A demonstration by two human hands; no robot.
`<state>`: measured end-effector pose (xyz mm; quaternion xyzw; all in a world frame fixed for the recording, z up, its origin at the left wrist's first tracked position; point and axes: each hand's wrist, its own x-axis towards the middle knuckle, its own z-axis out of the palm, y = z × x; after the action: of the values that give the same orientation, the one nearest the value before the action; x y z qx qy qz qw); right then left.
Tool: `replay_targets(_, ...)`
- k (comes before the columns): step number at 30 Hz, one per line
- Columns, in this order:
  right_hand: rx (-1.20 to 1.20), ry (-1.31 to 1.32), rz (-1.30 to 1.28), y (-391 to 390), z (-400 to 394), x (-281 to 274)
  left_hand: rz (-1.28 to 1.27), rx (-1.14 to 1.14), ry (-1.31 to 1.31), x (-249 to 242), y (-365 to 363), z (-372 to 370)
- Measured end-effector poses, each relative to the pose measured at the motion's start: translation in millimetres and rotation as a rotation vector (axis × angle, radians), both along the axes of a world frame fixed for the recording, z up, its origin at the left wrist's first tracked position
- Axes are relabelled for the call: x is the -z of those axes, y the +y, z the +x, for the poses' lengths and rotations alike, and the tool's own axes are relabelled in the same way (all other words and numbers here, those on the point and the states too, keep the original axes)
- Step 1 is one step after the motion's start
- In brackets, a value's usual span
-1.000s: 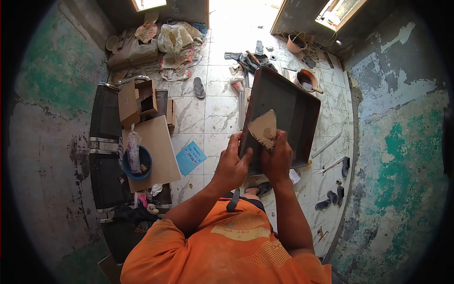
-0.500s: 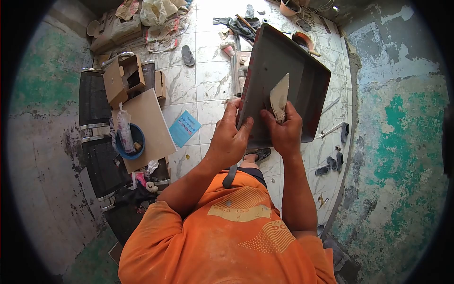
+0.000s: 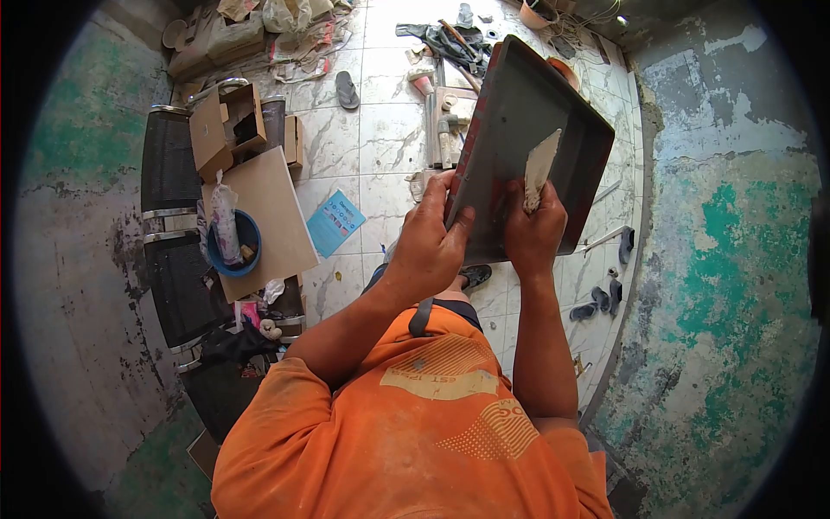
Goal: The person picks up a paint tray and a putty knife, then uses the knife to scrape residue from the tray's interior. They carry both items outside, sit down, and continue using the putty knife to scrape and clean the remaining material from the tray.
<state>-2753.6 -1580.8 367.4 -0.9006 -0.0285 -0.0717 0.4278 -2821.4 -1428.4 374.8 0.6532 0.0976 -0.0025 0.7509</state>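
A dark rectangular tray (image 3: 510, 112) with a raised, reddish rim is held tilted in front of me. My left hand (image 3: 430, 238) grips its near left edge, thumb on the inner side and fingers at the rim. In my right hand (image 3: 535, 227) is a pointed trowel (image 3: 542, 160), its pale, crusted blade directed up and away over the tray's inside. The fingers wrap round the trowel's lower end, so its handle is hidden.
Black chairs (image 3: 175, 290) at the left carry a board (image 3: 281, 208), an open cardboard box (image 3: 212, 143) and a blue bucket (image 3: 235, 264). A blue leaflet (image 3: 335, 223), a slipper (image 3: 347, 90) and tools lie on the tiled floor. Peeling walls flank both sides.
My right hand and the trowel have moved to the right across the tray. The tray and my left hand have shifted slightly right as well.
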Motion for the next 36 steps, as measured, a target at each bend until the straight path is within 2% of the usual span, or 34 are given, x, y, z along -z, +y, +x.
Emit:
replay_targets(1, 0.0, 0.001, -0.003, 1, -2, 0, 0.001, -0.017, -0.013, 2, -1, -1)
replay_targets(3, 0.075, 0.021, 0.153, 3, -5, 1, 0.0, -0.033, -0.026, 3, -1, -2)
replay_targets(4, 0.075, 0.021, 0.151, 2, -6, 2, 0.033, 0.017, -0.016, 3, 2, -3)
replay_targets(7, 0.034, 0.068, 0.197, 2, -10, 5, 0.073, 0.073, 0.028, 1, 7, -6)
replay_targets(9, -0.053, 0.092, 0.377, 3, -12, 4, 0.079, 0.082, 0.059, 3, 7, -7)
replay_targets(10, -0.052, 0.092, 0.376, 2, -12, 5, 0.096, 0.065, 0.005, 8, 5, -7)
replay_targets(12, -0.105, -0.023, 0.19, 0, -10, 7, 0.115, 0.048, -0.049, 10, 3, -8)
replay_targets(21, -0.073, -0.148, 0.02, 3, -4, 10, 0.173, 0.047, -0.059, 0, 2, -9)
replay_targets(23, -0.021, -0.11, 0.056, 1, -5, 16, 0.121, 0.059, 0.018, 0, 1, -10)
replay_targets(28, 0.105, 0.002, 0.203, 2, -11, 13, 0.111, 0.04, -0.037, 9, -1, -11)
replay_targets(30, 0.172, 0.054, 0.412, 2, -8, 17, 0.125, 0.056, -0.015, 10, 1, -11)
replay_targets(31, 0.173, 0.055, 0.412, 3, -10, 13, 0.12, 0.043, -0.032, 13, 1, -10)
replay_targets(33, 0.119, 0.225, 0.572, 3, -15, 1, 0.116, 0.033, -0.049, 13, 2, -10)
replay_targets(34, 0.122, 0.226, 0.571, 2, -15, 6, 0.07, 0.014, -0.012, 9, 1, -9)
replay_targets(36, 0.047, 0.07, 0.381, 1, -12, 16, 0.025, -0.005, 0.024, 7, 1, -10)
